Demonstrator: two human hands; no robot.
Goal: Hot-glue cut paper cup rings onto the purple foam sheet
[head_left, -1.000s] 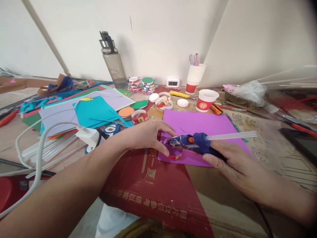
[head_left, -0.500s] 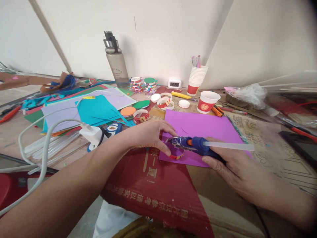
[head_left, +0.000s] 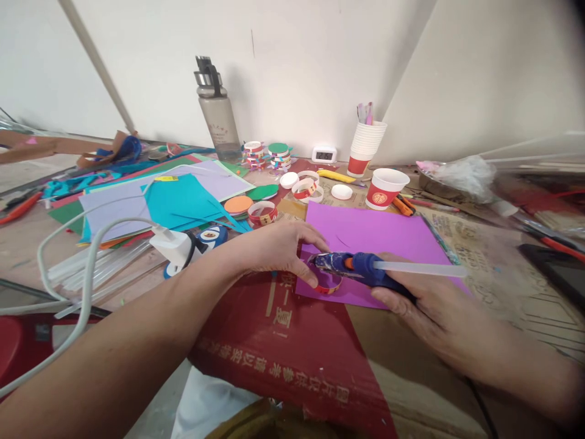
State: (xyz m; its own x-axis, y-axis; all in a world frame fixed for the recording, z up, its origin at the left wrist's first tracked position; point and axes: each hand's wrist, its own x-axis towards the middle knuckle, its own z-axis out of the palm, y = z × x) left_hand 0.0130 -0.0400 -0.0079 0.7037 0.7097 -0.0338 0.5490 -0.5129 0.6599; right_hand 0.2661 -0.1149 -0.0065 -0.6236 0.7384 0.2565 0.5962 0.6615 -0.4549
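Head view: right hand [head_left: 425, 311] gripping blue glue gun [head_left: 361, 268], left hand [head_left: 274, 250] pinching red paper ring [head_left: 328, 285]; cardboard lettering illegible.

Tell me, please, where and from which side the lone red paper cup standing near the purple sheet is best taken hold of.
Grip the red paper cup around its side wall just below the white rim, with fingers on opposite sides. It stands upright with its mouth open upward, so a sideways hold should suit. Come from the near right, probably: the purple sheet in front is flat, while the cup stack stands behind it to the left.
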